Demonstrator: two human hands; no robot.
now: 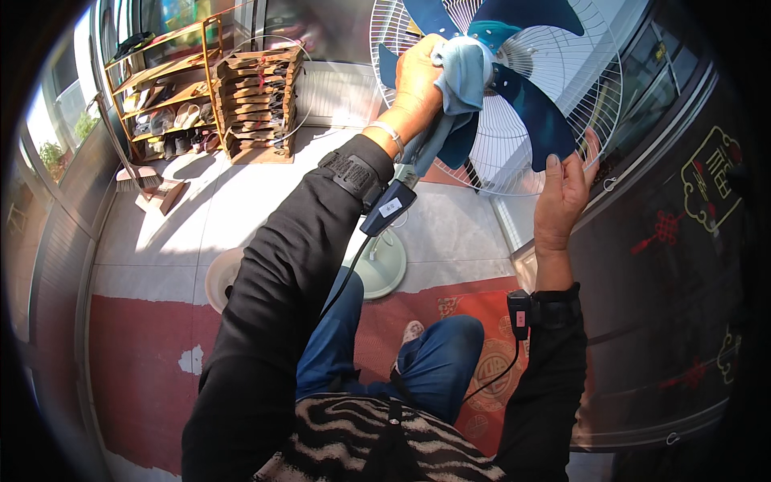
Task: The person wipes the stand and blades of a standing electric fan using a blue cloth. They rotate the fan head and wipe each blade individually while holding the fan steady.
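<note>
A pedestal fan stands before me without a front grille over its dark blue blades [530, 114]. Behind them spreads the white wire rear guard [593, 78]. My left hand [418, 75] presses a light blue cloth [462, 75] against the fan's hub, which the cloth mostly covers. Part of the cloth hangs down below the wrist. At the lower right, my right hand [563, 187] pinches the tip of one blade, thumb in front and fingers behind it by the guard's rim. The fan's pale green round base [385, 271] rests on the floor between my knees.
A wire ring [313, 84], apparently the front grille, leans on a wooden rack [262, 102]. Beside it stands a shoe shelf [162, 90]. A broom [138, 178] and dustpan [161, 197] are at left. A pale basin [223, 277] sits behind my left arm. A dark curtain [650, 337] hangs right.
</note>
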